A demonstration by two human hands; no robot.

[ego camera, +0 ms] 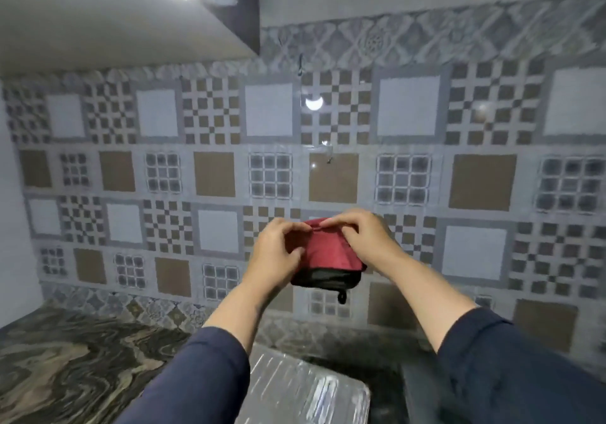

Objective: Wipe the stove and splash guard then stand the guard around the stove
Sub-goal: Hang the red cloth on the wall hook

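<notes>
A folded red cloth with a dark lower edge and a small black loop is held up in front of the tiled wall. My left hand grips its left side, fingers curled over the top edge. My right hand pinches the top edge from the right. A silvery, ribbed foil splash guard lies flat on the counter below my arms. To its right a dark shape is partly hidden by my right sleeve; I cannot tell whether it is the stove.
A patterned tile wall fills the view, with small hooks near its middle. A dark marbled counter runs along the lower left. A white hood or cabinet with a bright lamp hangs at the upper left.
</notes>
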